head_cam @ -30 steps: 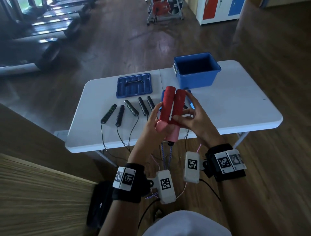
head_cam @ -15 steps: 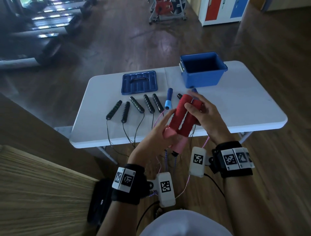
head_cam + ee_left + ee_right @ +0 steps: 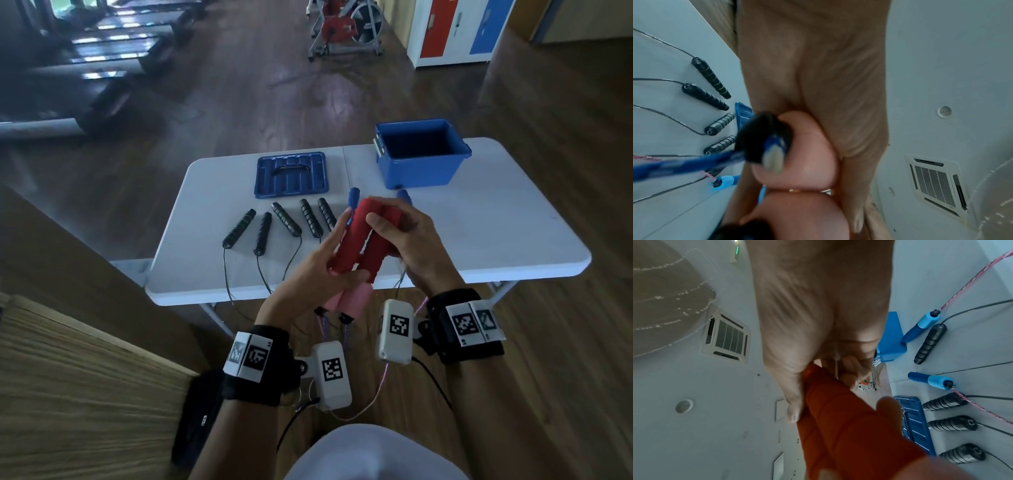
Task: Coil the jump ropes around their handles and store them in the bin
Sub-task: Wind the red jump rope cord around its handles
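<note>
Two red jump-rope handles [image 3: 356, 243] with pink ends [image 3: 807, 155] are held side by side above the table's near edge. My left hand [image 3: 325, 270] grips their lower part and my right hand [image 3: 400, 233] grips their upper part [image 3: 838, 418]. Their blue-and-white braided rope [image 3: 346, 334] hangs from the pink ends toward the floor. The open blue bin [image 3: 421, 154] stands on the white table [image 3: 513, 222] at the far right. Several black handles [image 3: 284, 219] and two blue handles [image 3: 929, 381] lie on the table, with their cords trailing over the near edge.
The bin's blue lid [image 3: 291, 174] lies flat at the far middle of the table. A wooden surface [image 3: 85, 394] stands at my near left. Treadmills [image 3: 102, 68], an exercise bike [image 3: 346, 27] and lockers [image 3: 459, 31] stand on the wooden floor beyond the table.
The red handles have tilted from upright to leaning right. My right hand moved from their side up round their upper ends; the left hand stayed on the lower part.
</note>
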